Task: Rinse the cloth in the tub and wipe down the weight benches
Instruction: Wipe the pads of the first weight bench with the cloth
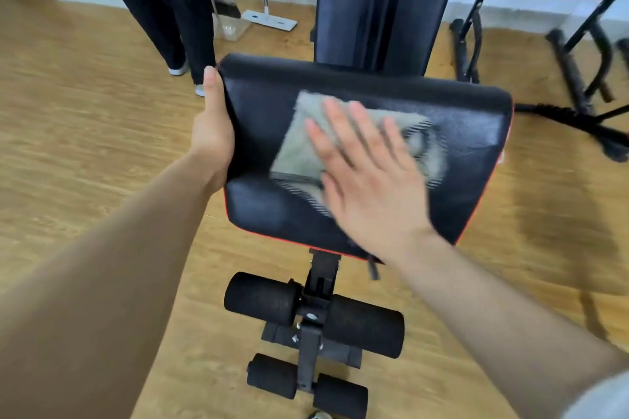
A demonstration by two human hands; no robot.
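Your right hand point(366, 173) lies spread flat on the grey cloth point(306, 143) mid-pad; your left hand point(212, 133) grips the bench pad point(459, 153) edge. Keep even pressure, overlapping strokes to the corners.

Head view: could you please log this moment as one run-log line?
phase: wiping | right hand: flat on grey cloth | left hand: gripping edge of black padded bench seat | tub: not in view

The right hand point(366, 177) and the cloth point(306, 143) are motion-blurred; the hand hides the cloth's right part. The backrest point(384, 0) is cut off by the top edge.
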